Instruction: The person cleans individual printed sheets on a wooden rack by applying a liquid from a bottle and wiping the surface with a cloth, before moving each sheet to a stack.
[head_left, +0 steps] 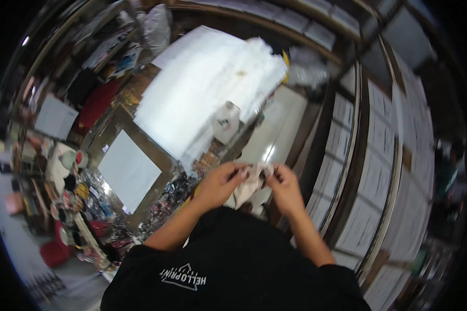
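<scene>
Both of my hands are raised in front of my body, with a crumpled beige cloth (250, 185) stretched between them. My left hand (218, 185) pinches one side of it between thumb and fingers. On the other side, my right hand (285, 191) grips a bunched part in its fingertips. The cloth's lower end hangs down in a point. Just beyond the hands lies a long, shiny pale surface (275, 122). A pale roll with a hole in its middle (226, 123) rests at the near edge of the large white sheets.
Large white sheets (192, 88) cover the table ahead. A smaller white sheet (129, 171) lies on a brown board to the left, bordered by paint-smeared edges. Racks holding several white panels (376, 137) rise at the right. Cluttered tools and containers (78, 199) stand far left.
</scene>
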### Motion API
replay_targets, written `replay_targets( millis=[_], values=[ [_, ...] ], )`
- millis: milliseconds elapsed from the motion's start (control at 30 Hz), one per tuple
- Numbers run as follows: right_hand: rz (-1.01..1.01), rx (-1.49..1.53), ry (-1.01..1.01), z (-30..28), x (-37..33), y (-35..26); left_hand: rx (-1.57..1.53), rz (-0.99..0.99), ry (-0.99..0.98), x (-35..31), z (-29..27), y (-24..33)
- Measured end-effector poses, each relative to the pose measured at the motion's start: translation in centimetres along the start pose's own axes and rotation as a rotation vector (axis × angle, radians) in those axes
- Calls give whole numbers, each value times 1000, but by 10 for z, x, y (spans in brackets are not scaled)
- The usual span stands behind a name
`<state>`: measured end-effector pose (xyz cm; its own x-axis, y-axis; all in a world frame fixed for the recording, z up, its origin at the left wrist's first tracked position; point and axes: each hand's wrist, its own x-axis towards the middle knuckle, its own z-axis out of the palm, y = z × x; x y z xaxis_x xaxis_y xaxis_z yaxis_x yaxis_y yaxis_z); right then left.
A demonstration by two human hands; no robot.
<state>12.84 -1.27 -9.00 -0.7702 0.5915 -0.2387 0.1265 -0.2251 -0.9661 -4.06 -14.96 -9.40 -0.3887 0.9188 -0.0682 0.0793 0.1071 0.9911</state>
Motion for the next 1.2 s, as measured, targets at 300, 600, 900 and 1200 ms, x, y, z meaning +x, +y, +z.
replay_targets(
  millis=[300,600,900,1200],
  values=[
    [109,79,170,-82,-29,-39,-591,-217,-293,100,61,29],
    [-45,156,419,-80,-11,-15,-192,-186,-204,148,68,13],
    [50,356,463,-72,-38,-8,102,215,-729,132,99,31],
    [-104,-240,837,-57,-49,-4,-174,-10,-704,122,105,24]
  ],
)
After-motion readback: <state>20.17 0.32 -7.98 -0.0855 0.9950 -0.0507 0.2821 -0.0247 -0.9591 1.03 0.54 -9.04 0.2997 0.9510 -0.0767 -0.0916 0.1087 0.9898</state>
